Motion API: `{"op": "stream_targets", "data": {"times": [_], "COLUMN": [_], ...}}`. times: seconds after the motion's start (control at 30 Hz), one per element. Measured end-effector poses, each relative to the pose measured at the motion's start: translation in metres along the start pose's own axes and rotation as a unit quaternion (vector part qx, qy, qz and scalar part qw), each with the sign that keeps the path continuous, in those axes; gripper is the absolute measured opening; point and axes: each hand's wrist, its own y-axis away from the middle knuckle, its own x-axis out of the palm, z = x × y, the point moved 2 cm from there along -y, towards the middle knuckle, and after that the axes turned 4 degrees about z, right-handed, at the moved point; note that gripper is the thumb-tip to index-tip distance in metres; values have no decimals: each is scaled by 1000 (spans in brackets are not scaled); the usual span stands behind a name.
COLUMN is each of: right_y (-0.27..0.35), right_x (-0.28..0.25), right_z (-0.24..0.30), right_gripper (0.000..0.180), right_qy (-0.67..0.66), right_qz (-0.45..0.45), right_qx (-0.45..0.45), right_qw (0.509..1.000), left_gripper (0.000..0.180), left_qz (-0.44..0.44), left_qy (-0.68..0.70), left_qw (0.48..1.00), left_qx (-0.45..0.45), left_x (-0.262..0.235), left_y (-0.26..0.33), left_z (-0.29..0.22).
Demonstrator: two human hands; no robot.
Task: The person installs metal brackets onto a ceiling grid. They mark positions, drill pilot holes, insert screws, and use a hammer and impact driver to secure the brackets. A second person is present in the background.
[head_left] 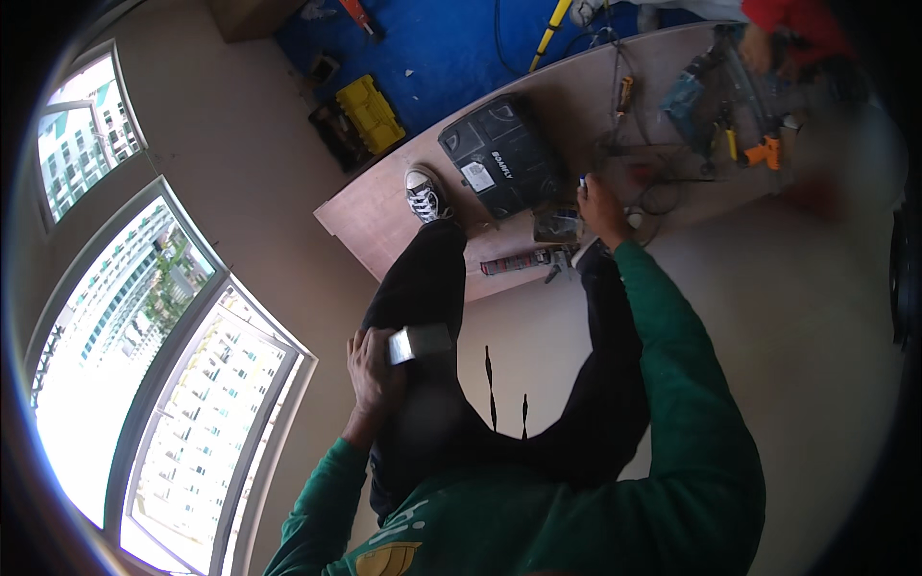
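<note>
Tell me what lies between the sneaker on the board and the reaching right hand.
In the head view, a black tool case sits on the wooden board between the sneaker and the right hand.

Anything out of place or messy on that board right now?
Mostly clutter: tangled cables and hand tools lie scattered across the wooden board, and a shoe is planted on it beside the black tool case. No spill or damage visible.

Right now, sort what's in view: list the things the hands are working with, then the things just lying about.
In hand:
- left hand holds a small metal plate on the knee
- right hand reaches among the cables on the board

Lying about:
- black tool case
- yellow box
- sealant tube
- orange tool
</note>
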Motion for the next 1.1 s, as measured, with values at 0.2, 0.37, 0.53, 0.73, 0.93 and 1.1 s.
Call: {"op": "stream_targets", "data": {"times": [0.2,0.37,0.53,0.73,0.93,1.1], "right_y": [100,171,226,272,288,275], "right_x": [-145,-268,-332,-369,-356,-343], "right_z": [146,263,315,314,336,388], "right_gripper": [27,28,28,22,12,11], "right_qy": [-501,-537,-601,-578,-614,-643], "right_qz": [48,47,3,107,174,116], "right_qx": [189,67,37,-25,10,13], "right_qw": [843,840,799,809,770,757], "left_gripper": [17,20,18,24,24,33], "left_qz": [-17,16,3,-37,-14,120], "left_qy": [429,496,488,487,554,623], "left_qw": [888,867,872,872,832,773], "left_qx": [-164,-39,37,35,5,-4], "left_x": [-22,-71,-110,-115,-117,-144], "left_y": [14,3,35,102,115,91], "left_z": [3,-99,-186,-236,-223,-172]}}
